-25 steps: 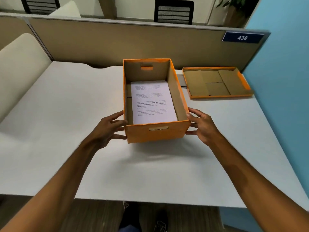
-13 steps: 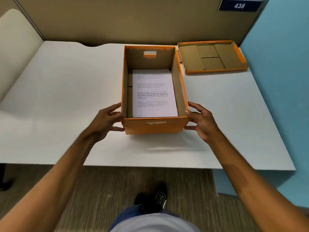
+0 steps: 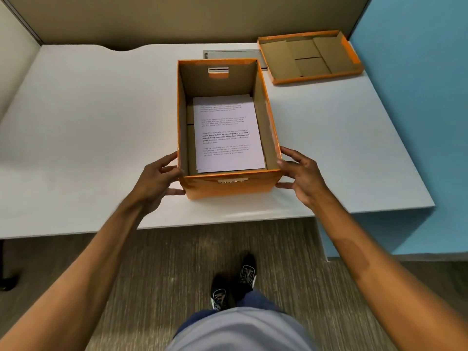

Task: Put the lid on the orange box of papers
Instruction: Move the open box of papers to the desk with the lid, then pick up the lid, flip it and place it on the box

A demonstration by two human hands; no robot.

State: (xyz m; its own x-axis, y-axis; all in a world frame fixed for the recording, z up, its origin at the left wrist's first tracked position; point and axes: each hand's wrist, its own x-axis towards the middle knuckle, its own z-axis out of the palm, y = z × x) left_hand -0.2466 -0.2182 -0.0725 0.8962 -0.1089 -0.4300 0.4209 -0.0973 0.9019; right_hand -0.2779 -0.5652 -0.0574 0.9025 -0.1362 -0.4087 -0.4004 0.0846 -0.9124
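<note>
Orange lid (image 3: pixel 310 58) lies inside-up, far right of the box (image 3: pixel 229 184), crosswise to it. Left hand (image 3: pixel 157 182) and right hand (image 3: pixel 301 178) press the box's near sides, fingers spread, gripping nothing; the right is nearer.

The orange box (image 3: pixel 229 188) stands upright and open near the front edge of the bench (image 3: pixel 88 117), plain brown cardboard inside, with a handle slot cut in each end wall. A stack of white printed papers (image 3: pixel 228 133) lies flat on its bottom (nearer the right wall, slightly askew). The lid (image 3: pixel 310 59) lies upside down, brown inside up, at the bench's far right corner, apart from the box.
</note>
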